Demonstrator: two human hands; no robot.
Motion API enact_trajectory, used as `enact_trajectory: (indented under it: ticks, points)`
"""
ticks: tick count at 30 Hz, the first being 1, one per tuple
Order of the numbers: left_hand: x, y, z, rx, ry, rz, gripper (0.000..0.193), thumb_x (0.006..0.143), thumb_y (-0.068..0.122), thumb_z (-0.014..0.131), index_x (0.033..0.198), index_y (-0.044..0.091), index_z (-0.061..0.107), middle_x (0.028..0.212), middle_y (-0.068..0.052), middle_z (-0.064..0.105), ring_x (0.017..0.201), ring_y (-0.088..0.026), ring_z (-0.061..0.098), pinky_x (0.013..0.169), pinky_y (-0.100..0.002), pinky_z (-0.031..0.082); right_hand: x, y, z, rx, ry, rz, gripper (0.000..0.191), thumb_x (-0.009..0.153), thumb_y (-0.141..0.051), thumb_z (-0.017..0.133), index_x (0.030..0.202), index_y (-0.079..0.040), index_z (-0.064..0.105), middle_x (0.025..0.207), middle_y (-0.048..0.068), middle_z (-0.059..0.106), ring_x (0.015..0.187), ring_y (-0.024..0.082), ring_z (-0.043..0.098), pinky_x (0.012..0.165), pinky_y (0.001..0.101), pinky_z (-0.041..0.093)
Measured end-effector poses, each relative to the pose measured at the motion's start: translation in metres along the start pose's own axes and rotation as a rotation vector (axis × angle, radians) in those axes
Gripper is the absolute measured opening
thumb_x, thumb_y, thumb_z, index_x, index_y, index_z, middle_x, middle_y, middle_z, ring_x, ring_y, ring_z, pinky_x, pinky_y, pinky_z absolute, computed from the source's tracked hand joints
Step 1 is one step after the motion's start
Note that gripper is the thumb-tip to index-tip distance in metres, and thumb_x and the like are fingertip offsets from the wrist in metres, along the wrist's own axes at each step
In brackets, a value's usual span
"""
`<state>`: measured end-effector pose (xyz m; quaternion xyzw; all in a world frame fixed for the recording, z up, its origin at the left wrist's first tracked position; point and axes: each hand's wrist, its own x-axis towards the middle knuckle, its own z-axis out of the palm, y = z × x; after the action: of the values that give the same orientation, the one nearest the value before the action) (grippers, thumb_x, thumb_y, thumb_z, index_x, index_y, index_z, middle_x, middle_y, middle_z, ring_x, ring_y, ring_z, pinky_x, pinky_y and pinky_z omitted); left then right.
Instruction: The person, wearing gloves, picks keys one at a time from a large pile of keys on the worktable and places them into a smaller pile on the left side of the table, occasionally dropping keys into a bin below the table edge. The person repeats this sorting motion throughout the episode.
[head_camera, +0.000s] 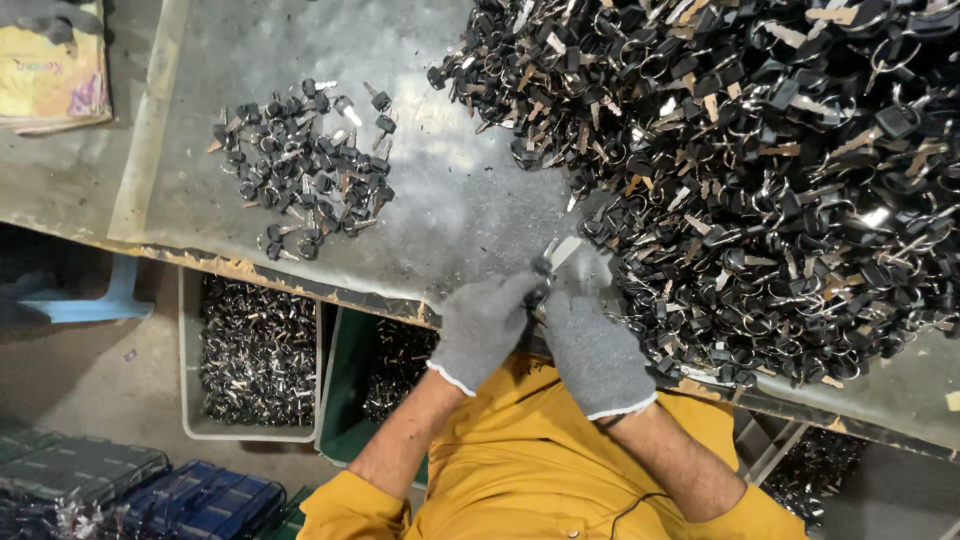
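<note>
Keys (760, 170): black heads, silver and brass-toned blades. Gloves: left hand (482, 325) and right hand (592, 345) grey knit, white cuffs. Sleeves (530, 470): mustard yellow. Worktop (450, 190): dull grey.

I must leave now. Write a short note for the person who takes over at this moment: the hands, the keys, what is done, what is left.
Left hand and right hand, both in grey gloves, meet at the table edge and hold a black-headed key with a metal tag between them; which grip carries it I cannot tell.

Big unsorted heap of keys: on the table, to the right of the hands.
Small pile of keys: to the left, apart from the heap.
Two bins under the table already hold keys.

Done, as it seems: the small pile and the bin contents. Left: nearly the whole heap.
</note>
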<state>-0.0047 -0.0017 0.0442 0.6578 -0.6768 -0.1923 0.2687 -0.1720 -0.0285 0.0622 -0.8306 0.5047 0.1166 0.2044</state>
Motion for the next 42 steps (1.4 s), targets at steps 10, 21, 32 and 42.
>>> enact_trajectory:
  ticks: [10,21,32,42]
  points:
    - [0.019,-0.001,-0.041,-0.195,0.072,0.150,0.048,0.086,0.006,0.072,0.134,0.011,0.068,0.113,-0.010,0.072,0.105,-0.030,0.067,0.094,-0.043,0.054,-0.014,-0.003,-0.013,0.180,-0.014,-0.051,0.046,0.090,-0.029,0.064,0.127,-0.005,0.053,0.105,0.021,0.067,0.091,0.039,0.071,0.070,0.0485,0.060]
    - [0.029,0.001,0.000,-0.013,0.017,0.169,0.035,0.079,0.027,0.083,0.109,0.016,0.067,0.090,-0.007,0.069,0.086,-0.028,0.068,0.076,-0.043,0.053,-0.006,0.013,-0.002,0.256,-0.027,0.259,0.036,0.099,-0.035,0.060,0.115,-0.004,0.054,0.096,0.024,0.070,0.076,0.043,0.073,0.062,0.0533,0.060]
    - [0.012,-0.004,0.000,-0.058,0.001,0.033,0.015,0.080,0.014,0.075,0.093,0.010,0.068,0.088,-0.011,0.070,0.083,-0.034,0.070,0.072,-0.047,0.054,0.015,0.009,-0.015,0.310,0.039,-0.019,0.036,0.094,-0.032,0.063,0.113,-0.003,0.053,0.087,0.025,0.071,0.072,0.045,0.071,0.058,0.0542,0.058]
    - [0.013,-0.009,0.010,0.131,-0.017,0.297,0.013,0.085,0.007,0.064,0.098,0.004,0.061,0.086,-0.017,0.067,0.083,-0.037,0.068,0.077,-0.049,0.054,0.012,-0.002,0.008,0.056,0.053,0.043,0.015,0.099,-0.015,0.052,0.109,-0.005,0.056,0.087,0.021,0.072,0.072,0.036,0.074,0.057,0.0460,0.060]
